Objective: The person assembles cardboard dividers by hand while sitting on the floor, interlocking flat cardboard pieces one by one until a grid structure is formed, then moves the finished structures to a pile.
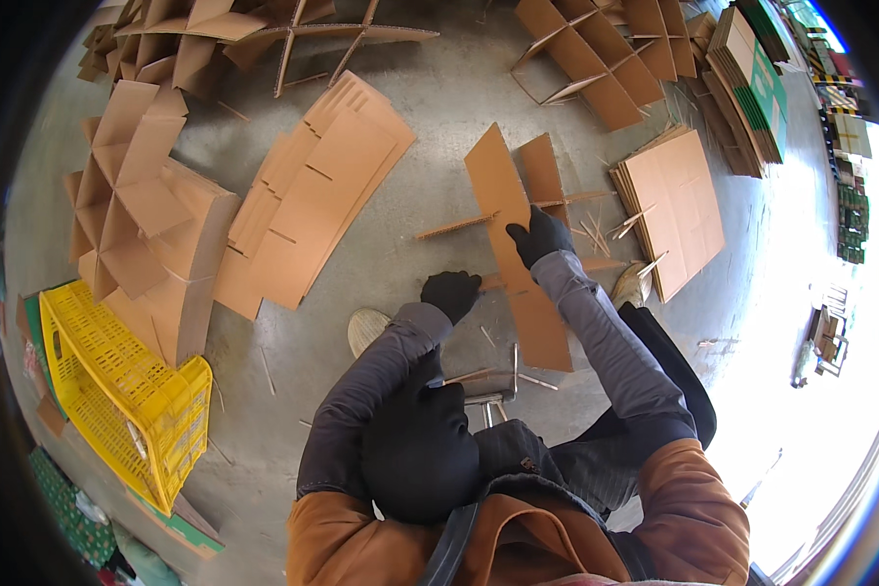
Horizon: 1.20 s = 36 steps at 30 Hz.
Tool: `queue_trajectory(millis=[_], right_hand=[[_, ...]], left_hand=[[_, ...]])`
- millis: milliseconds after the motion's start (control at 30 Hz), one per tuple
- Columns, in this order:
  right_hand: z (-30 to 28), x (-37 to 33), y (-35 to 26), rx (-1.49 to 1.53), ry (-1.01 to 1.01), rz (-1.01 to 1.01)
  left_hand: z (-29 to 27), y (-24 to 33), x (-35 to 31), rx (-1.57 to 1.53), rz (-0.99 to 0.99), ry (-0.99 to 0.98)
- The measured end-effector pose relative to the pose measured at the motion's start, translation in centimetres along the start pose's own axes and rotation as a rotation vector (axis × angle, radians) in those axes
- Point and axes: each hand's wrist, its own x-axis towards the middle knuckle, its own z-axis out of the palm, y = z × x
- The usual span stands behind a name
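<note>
A brown cardboard divider (524, 291) of slotted, crossing strips is left of a stack of flat brown cardboard sheets (672, 210). The black-gloved right hand (541, 238) grips it; the black-gloved left hand (450, 295) curls near a strip, grip unclear.

No legible text, just pale unreadable markings on the green cardboard (769, 105)

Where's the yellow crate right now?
In the head view, the yellow crate is at the lower left, beside a cardboard stack and well left of the left hand.
</note>
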Motion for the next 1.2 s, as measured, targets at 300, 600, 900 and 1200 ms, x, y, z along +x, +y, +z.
queue_trajectory(millis=[300, 600, 900, 1200], right_hand=[[4.3, -2.4, -1.0, -0.036, 0.145, 0.161], [4.2, -3.1, -2.7, 0.031, 0.160, 0.161], [10.3, 1.0, 0.7, 0.092, 0.089, 0.260], [2.2, -4.8, 0.9, -0.190, -0.316, 0.083]], left_hand=[[-0.7, 0.8, -0.3, -0.033, 0.067, -0.042], [-6.9, 1.1, 1.3, 0.177, -0.083, 0.175], [-3.0, 1.0, 1.1, 0.337, -0.031, 0.330], [-9.3, -18.4, -5.0, -0.125, -0.574, 1.064]])
